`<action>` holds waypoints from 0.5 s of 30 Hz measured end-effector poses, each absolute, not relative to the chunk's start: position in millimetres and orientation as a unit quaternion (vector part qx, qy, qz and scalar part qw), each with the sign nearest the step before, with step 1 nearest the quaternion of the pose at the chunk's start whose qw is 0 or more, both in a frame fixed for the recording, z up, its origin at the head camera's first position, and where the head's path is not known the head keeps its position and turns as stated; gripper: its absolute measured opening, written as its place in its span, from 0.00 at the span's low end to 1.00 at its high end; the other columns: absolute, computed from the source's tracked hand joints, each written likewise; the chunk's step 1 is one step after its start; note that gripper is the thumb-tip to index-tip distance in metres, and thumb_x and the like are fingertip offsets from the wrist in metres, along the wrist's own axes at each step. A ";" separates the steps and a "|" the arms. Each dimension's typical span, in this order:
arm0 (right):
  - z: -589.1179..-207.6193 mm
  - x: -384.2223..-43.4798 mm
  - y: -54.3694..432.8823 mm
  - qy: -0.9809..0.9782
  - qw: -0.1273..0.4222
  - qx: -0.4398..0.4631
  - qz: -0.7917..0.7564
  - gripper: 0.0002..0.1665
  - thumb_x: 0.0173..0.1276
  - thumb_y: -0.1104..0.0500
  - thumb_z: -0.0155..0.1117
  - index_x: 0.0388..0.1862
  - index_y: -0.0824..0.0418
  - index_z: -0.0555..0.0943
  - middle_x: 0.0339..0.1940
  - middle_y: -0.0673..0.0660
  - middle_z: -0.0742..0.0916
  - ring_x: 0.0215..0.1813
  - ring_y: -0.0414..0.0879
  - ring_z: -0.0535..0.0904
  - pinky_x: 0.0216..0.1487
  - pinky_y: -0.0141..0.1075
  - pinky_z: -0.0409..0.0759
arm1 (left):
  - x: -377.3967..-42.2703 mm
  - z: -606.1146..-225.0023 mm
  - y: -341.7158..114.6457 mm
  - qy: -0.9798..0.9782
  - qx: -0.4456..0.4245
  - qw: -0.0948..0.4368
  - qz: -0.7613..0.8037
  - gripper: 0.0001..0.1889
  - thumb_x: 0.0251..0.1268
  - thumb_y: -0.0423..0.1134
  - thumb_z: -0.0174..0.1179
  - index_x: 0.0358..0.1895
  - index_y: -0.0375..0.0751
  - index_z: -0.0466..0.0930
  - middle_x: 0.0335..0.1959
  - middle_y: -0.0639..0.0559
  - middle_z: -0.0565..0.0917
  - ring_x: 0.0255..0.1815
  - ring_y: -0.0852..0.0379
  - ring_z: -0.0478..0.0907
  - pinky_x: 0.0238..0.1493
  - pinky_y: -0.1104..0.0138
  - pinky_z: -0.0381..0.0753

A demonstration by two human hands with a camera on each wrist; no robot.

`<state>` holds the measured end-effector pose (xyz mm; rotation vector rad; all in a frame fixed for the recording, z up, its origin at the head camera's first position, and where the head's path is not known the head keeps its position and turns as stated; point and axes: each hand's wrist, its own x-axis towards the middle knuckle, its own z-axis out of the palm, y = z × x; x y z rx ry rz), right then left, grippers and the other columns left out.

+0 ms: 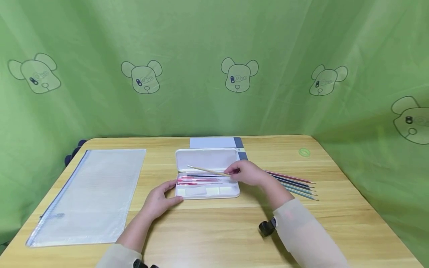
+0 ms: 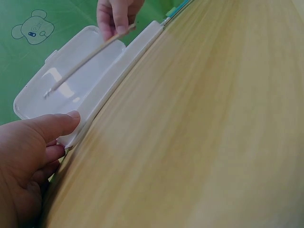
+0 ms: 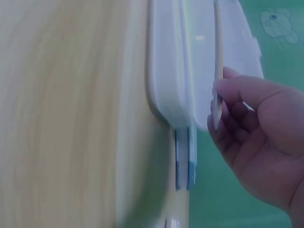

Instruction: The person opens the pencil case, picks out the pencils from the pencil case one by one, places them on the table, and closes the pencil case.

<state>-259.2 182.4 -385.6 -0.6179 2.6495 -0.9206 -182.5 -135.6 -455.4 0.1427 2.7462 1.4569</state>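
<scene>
A white pencil case (image 1: 231,192) lies with its lid (image 1: 201,156) raised at the middle of the table. Inside it are several slim pens with red parts (image 1: 197,180) and a dark slender one behind them. My left hand (image 1: 159,201) holds the case's left end, thumb at the front corner and fingers along the side. Over the case's right part, my right hand (image 1: 249,173) pinches a pale wood-coloured pencil (image 1: 205,169) near its pointed end (image 3: 217,116). The pencil's other end, with a metal band, points left, slanting above the tray in front of the lid.
Several coloured pencils (image 1: 295,184) lie fanned right of the case, partly behind my right forearm. A grey-and-blue notebook (image 1: 212,143) sits behind the lid. At the back right is a green ring (image 1: 304,152). A translucent zip pouch (image 1: 90,197) covers the left side of the table.
</scene>
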 end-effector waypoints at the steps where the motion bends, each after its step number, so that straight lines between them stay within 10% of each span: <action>1: -384.4 -258.4 185.6 0.913 0.135 -0.211 -0.322 0.13 0.65 0.66 0.63 0.47 0.61 0.86 0.44 0.56 0.89 0.41 0.42 0.79 0.44 0.34 0.80 | -182.6 -455.1 -135.7 0.882 0.046 0.015 0.468 0.34 0.56 0.44 0.71 0.66 0.40 0.73 0.66 0.42 0.77 0.73 0.40 0.66 0.75 0.46 0.61; 15: -376.5 -238.1 259.3 0.916 0.125 -0.173 -0.341 0.16 0.66 0.63 0.63 0.52 0.65 0.84 0.48 0.62 0.88 0.49 0.46 0.81 0.51 0.37 0.80 | -182.1 -455.0 -135.0 0.882 0.044 0.018 0.469 0.34 0.56 0.44 0.71 0.67 0.40 0.73 0.66 0.43 0.77 0.73 0.40 0.65 0.76 0.47 0.61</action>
